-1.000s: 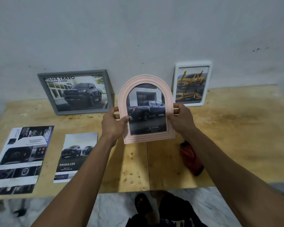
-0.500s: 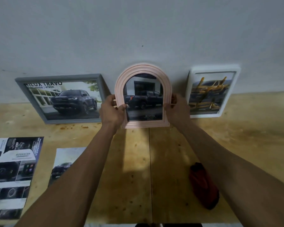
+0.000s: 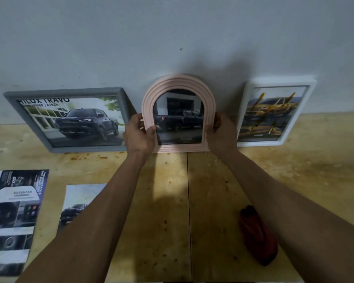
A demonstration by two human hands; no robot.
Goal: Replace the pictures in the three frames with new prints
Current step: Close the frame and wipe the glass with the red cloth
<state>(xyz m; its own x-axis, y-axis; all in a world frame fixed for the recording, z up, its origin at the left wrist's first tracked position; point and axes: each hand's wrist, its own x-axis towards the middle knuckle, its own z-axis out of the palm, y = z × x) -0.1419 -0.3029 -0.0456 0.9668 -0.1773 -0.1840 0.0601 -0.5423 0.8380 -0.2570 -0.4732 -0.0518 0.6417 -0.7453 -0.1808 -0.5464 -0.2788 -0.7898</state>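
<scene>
A pink arched frame (image 3: pixel 178 83) with a dark pickup print stands upright at the back of the wooden table (image 3: pixel 307 164), its top against the wall. My left hand (image 3: pixel 139 135) grips its left side and my right hand (image 3: pixel 221 131) grips its right side. A grey frame (image 3: pixel 65 92) with a dark truck print leans on the wall to the left. On the right leans a white frame (image 3: pixel 278 82) with a yellow truck print.
Two loose prints lie at the front left: a brochure page (image 3: pixel 12 217) and a smaller car print (image 3: pixel 80 199), partly under my left arm. A red object (image 3: pixel 258 240) lies at the front right, beside my right forearm.
Both hands carried the pink frame away from me, from above the table's middle to the wall, and set it upright between the grey and white frames.
</scene>
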